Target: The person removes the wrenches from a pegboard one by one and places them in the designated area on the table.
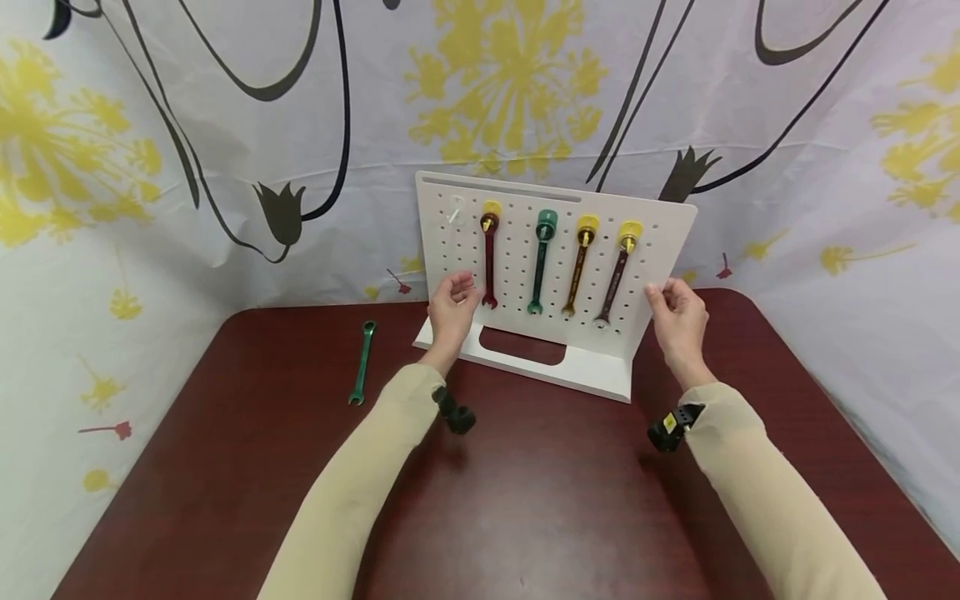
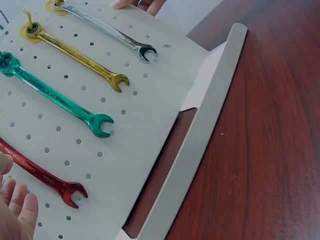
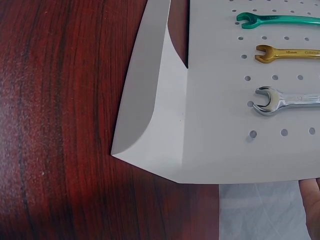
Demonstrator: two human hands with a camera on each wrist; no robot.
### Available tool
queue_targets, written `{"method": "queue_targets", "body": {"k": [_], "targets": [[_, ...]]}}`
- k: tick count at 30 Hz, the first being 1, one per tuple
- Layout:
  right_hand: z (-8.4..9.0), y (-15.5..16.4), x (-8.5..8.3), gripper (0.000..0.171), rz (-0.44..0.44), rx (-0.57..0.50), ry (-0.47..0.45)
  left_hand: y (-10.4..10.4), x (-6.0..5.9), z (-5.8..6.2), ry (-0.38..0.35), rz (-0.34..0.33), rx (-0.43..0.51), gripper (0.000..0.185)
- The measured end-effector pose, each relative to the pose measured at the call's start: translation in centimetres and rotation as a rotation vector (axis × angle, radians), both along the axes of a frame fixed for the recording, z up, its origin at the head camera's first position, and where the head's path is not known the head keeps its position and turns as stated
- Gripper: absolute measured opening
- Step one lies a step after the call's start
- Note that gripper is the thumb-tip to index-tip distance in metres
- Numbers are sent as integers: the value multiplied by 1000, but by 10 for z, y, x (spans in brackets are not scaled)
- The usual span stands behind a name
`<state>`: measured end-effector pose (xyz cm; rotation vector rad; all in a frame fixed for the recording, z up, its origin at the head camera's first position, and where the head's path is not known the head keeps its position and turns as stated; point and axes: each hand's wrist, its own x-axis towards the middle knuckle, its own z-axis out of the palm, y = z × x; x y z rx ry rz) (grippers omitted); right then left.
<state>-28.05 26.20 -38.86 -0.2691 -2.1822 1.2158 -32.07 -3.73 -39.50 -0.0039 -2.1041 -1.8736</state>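
The white pegboard stand (image 1: 525, 275) is seen upright at the back of the desk (image 1: 525, 500), with a red wrench (image 1: 489, 265), a green wrench (image 1: 538, 267), a gold wrench (image 1: 577, 267) and a dark silver wrench (image 1: 613, 279) hung from pegs. The left hand (image 1: 452, 307) is held at the board's left edge, fingers loosely curled and nothing grasped; the right hand (image 1: 678, 312) is set against the right edge, whether it is clasped cannot be told. The board appears to be being steadied or positioned. A loose green wrench (image 1: 362, 362) lies apart on the left, and one white peg (image 1: 455, 210) is bare; a reach leftward would likely be called for next
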Motion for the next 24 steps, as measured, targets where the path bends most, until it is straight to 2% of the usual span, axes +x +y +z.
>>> {"method": "queue_targets", "body": {"k": [17,24], "targets": [[1,0,1,29,-2,23,19,24,-17,4,70,92,-34,32],[-1,1,0,29,-9,24,11,30,-22,4,70,127,-36,31]]}}
